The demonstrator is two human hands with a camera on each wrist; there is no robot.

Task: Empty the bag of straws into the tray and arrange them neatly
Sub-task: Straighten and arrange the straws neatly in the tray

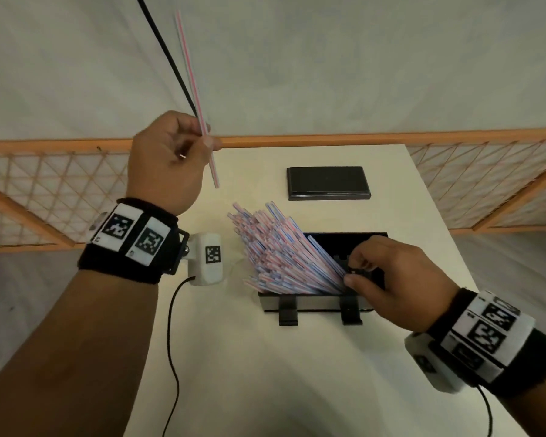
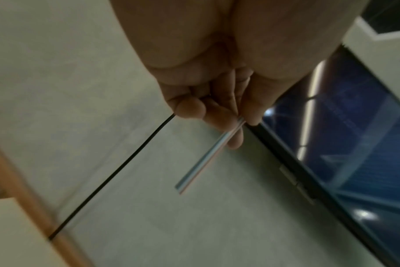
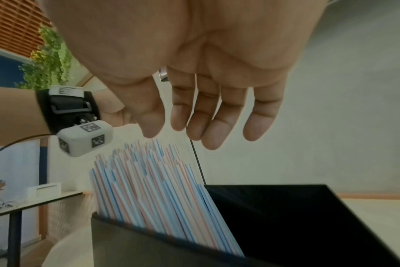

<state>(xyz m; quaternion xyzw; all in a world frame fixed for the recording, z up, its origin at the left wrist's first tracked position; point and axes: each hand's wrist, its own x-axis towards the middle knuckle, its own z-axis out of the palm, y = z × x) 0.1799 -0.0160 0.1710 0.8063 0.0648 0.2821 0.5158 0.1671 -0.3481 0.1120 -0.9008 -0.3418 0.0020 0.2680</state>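
Above the table point(image 1: 297, 373) my left hand point(image 1: 164, 159) pinches one straw point(image 1: 199, 102); my right hand point(image 1: 401, 279), fingers loose, steadies the bundle point(image 1: 278, 250) leaning in the tray point(image 1: 312, 302). I should lay this straw parallel, ends level.

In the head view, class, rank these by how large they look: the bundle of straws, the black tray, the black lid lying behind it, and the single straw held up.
1. bundle of straws
2. black tray, partly hidden, so unsure against the bundle
3. black lid
4. single straw, long but thinnest; nearer the camera, in the left hand
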